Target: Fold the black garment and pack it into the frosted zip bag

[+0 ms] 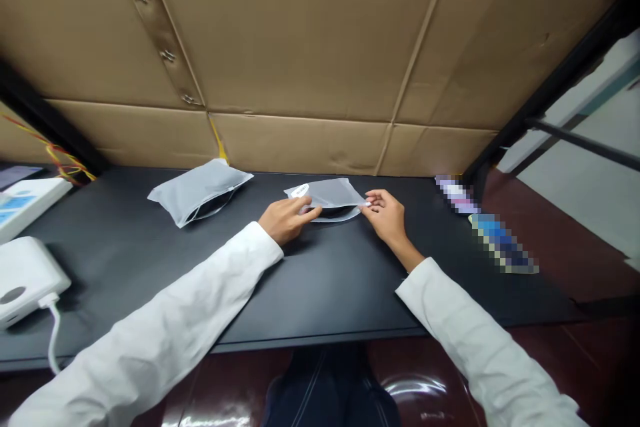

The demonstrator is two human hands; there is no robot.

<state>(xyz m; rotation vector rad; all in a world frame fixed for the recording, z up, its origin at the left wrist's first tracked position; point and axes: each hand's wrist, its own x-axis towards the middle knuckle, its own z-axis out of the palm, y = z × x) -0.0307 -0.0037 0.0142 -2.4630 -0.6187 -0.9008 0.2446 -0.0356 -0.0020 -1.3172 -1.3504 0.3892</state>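
Note:
A frosted zip pouch (333, 193) with a white oval label lies on the black table, its mouth gaping toward me and something dark showing inside. My left hand (287, 219) is at the pouch's left side, fingers bent on its opening edge. At the right end of the opening, my right hand (385, 215) pinches the corner between thumb and fingers. A second frosted pouch (203, 188) rests farther left, puffed up, its mouth partly open with a dark inside; neither hand touches it.
Cardboard (300, 47) walls off the table's (320, 293) back. On the left are a white device (30, 277) with a cable and a white box (30, 203). Two blurred flat items, one purplish (457, 195) and one blue (503, 243), lie right. Black frame posts stand at both sides.

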